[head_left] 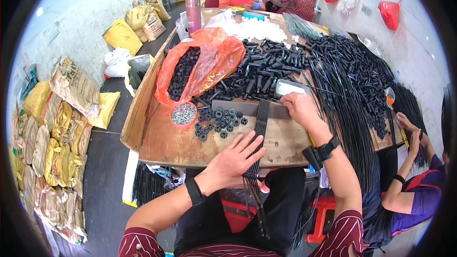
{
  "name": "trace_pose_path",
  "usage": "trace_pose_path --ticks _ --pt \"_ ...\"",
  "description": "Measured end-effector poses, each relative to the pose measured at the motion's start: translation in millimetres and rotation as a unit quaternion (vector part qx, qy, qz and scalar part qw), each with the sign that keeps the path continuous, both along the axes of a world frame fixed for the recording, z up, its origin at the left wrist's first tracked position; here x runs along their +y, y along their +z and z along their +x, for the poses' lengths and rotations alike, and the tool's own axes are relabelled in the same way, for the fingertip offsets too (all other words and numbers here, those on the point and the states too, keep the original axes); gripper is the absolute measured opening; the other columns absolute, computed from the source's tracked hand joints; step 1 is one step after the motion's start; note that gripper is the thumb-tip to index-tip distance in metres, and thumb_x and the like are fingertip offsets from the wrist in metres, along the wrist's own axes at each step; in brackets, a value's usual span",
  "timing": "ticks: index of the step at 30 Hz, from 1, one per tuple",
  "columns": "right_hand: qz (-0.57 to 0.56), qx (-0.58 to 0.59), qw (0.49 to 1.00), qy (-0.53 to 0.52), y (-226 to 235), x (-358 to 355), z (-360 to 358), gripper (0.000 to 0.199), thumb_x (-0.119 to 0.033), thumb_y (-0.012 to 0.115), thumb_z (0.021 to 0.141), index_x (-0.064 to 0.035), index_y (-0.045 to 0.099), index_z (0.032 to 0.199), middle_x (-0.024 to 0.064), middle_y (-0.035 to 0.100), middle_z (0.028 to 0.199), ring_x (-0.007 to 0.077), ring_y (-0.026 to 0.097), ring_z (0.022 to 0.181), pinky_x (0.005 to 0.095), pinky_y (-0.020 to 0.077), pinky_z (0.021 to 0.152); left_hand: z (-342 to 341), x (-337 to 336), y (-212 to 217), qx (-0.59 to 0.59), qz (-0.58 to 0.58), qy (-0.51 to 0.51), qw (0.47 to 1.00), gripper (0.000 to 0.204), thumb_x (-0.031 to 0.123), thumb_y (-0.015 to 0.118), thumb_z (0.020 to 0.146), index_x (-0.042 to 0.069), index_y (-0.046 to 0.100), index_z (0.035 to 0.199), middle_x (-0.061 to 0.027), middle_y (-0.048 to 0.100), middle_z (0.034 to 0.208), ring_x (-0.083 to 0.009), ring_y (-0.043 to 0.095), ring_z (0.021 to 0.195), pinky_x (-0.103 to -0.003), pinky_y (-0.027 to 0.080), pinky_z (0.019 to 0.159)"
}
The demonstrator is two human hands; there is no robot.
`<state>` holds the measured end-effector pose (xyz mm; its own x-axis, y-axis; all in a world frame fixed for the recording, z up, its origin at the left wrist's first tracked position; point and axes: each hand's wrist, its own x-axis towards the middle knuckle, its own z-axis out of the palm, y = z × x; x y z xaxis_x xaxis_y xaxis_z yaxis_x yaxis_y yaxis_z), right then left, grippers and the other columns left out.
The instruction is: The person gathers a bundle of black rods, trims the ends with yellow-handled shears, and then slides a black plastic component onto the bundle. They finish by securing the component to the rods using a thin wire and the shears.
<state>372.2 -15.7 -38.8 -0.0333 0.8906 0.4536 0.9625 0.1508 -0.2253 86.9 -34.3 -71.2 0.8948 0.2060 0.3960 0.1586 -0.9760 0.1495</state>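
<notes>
Rods, thin, black and bundled side by side [260, 123], lie lengthwise on the brown wooden counter [162, 143] in front of the seated person, running from a long dark-grey bar [278, 110] over the near edge toward the lap. From where I stand, the left hand [231, 162] is laid flat, its fingers spread wide, their tips reaching onto the bundle, gripping nothing that I can see. The right hand [304, 109] sits at the far end of the bar, beside a small pale rectangular box [277, 87]; its fingers are bent close together, and I can't tell whether they pinch the thin strip showing at their tips. To the left are loose black ribbed plastic rounds [221, 121] and a round pink-rimmed bowl [184, 126] of small silvery metal bits; black plastic tubes [266, 69] are heaped behind. I'd judge the step in hand to be evening out the rods against the bar. The next move seems to call for light, steady pressure from the left fingers, so none roll apart, and precise fingertip work from the right.
</notes>
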Motion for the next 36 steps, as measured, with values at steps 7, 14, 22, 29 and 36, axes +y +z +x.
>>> trace_pose_path --ticks 7,14,22,29,36 --pt "0.018 -0.012 1.0 -0.001 -7.5 4.0 3.6 0.011 -0.012 0.061 0.08 -0.0077 0.07 0.082 0.0147 0.065 0.08 0.0352 0.063 0.076 0.0443 0.0504 0.07 1.4 -0.8 0.4 -0.003 -0.004 -0.003 1.0 0.087 0.065 0.061 0.073 0.001 0.047 0.131 -0.0205 0.039 0.142 -0.0394 0.033 0.134 -0.049 0.03 0.109" --pt "0.016 -0.018 1.0 -0.002 -6.5 2.4 -1.7 0.011 -0.013 0.061 0.081 -0.0099 0.071 0.085 0.0123 0.066 0.081 0.0343 0.063 0.076 0.044 0.0502 0.068 1.2 2.1 -5.7 -0.002 0.041 0.0 0.999 0.086 0.065 0.061 0.073 0.001 0.048 0.13 -0.0203 0.041 0.141 -0.0382 0.035 0.133 -0.048 0.031 0.109" --pt "0.007 -0.051 0.999 0.001 1.4 4.2 -7.3 0.015 -0.014 0.058 0.083 -0.0093 0.072 0.086 0.0116 0.065 0.081 0.0336 0.063 0.076 0.0433 0.0502 0.068 0.0 0.2 -0.3 -0.018 0.006 -0.006 1.0 0.085 0.064 0.062 0.072 0.001 0.049 0.129 -0.0202 0.042 0.14 -0.0379 0.035 0.133 -0.048 0.031 0.108" --pt "0.011 -0.044 0.998 0.037 6.0 10.1 -13.8 0.015 -0.01 0.057 0.082 -0.006 0.071 0.086 0.0142 0.065 0.08 0.0343 0.063 0.075 0.044 0.0499 0.069 0.3 -0.3 0.9 -0.007 0.006 -0.001 1.0 0.085 0.064 0.061 0.073 0.001 0.048 0.13 -0.0201 0.041 0.141 -0.0372 0.034 0.134 -0.048 0.03 0.109" --pt "-0.003 -0.04 0.999 0.023 5.4 10.5 -20.1 0.015 -0.009 0.055 0.083 -0.0056 0.07 0.086 0.0143 0.064 0.081 0.0354 0.063 0.076 0.0442 0.05 0.069 -1.0 -0.8 0.2 -0.009 0.008 -0.003 1.0 0.086 0.064 0.062 0.072 0.001 0.048 0.13 -0.02 0.041 0.141 -0.0373 0.034 0.134 -0.048 0.03 0.109"
